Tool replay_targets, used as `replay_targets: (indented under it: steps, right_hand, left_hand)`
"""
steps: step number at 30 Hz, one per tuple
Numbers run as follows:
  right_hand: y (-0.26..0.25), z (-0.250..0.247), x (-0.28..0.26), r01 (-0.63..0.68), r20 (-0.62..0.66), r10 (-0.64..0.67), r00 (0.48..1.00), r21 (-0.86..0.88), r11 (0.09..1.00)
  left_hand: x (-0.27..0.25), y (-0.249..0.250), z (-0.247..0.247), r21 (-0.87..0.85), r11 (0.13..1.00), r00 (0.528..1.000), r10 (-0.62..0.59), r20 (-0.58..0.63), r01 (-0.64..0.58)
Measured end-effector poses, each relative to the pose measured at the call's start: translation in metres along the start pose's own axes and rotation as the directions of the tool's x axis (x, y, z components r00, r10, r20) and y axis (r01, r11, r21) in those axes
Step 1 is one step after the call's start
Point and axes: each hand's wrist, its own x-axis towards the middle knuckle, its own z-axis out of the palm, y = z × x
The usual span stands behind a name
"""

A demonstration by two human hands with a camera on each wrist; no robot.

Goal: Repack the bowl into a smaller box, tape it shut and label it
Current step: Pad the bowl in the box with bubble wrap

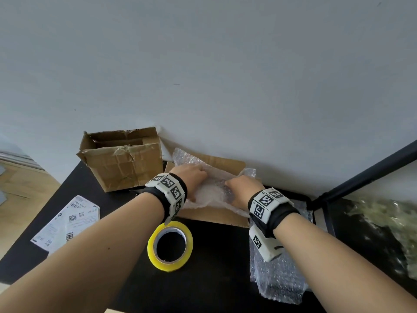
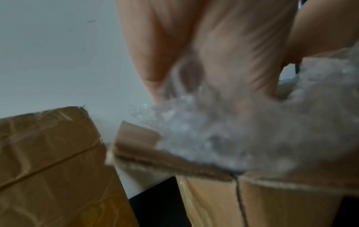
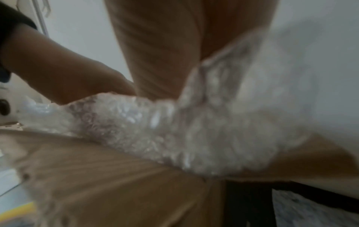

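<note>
An open cardboard box is seen against the wall at the back of a black table, filled with a bundle of bubble wrap whose edges spill over its flaps; the bowl itself cannot be made out under the wrap. Just to its left stands a larger, creased box, also open, its contents hidden. The left hand and the right hand are both laid on the bundle inside the first box, with the fingers curled down into the wrap; whether it is gripped or merely pressed cannot be told. A roll of yellow tape is placed nearer the person, printed labels lie to the left, and a loose sheet of bubble wrap lies to the right. A plain pale wall rises behind the table.
</note>
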Motion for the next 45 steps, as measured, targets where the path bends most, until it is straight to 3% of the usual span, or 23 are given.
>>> replay_targets:
  steps: [3, 9, 13, 16, 24, 34, 40, 45]
  right_hand:
    - [0.005, -0.003, 0.005, -0.021, 0.008, 0.021, 1.000, -0.008, 1.000]
    - [0.005, -0.004, 0.017, -0.030, 0.033, 0.031, 0.999, -0.010, 0.999]
    - [0.000, 0.003, 0.024, -0.017, 0.064, 0.025, 0.998, -0.132, 0.991]
    - [-0.005, 0.012, 0.029, -0.024, 0.046, 0.033, 0.998, -0.187, 0.982]
    - [-0.005, 0.024, 0.039, 0.034, 0.056, -0.031, 0.998, -0.052, 0.998]
    - [-0.002, 0.023, 0.040, 0.083, 0.048, -0.078, 0.996, -0.097, 0.992]
    - [-0.004, 0.020, 0.034, 0.071, 0.042, -0.072, 0.997, 0.011, 0.997]
    - [-0.001, 0.001, 0.019, 0.022, -0.073, -0.015, 0.997, 0.091, 0.996]
  left_hand:
    - [0.000, -0.004, -0.003, 0.006, 1.000, 1.000, -0.014, -0.018, 0.014]
    - [0.012, -0.002, -0.006, 0.060, 0.998, 0.992, -0.016, 0.123, 0.008]
    - [0.017, 0.006, 0.012, 0.131, 0.991, 0.996, 0.011, 0.083, -0.022]
    - [0.021, 0.006, 0.021, 0.052, 0.999, 0.997, -0.017, 0.079, 0.013]
    - [0.032, 0.004, 0.037, -0.010, 1.000, 0.993, -0.024, 0.117, 0.025]
    - [0.038, 0.002, 0.042, 0.015, 1.000, 0.993, -0.010, 0.116, 0.008]
    - [0.031, 0.003, 0.034, -0.044, 0.999, 0.988, -0.015, 0.153, 0.022]
    - [0.021, -0.001, 0.017, -0.101, 0.994, 0.999, 0.040, -0.007, -0.040]
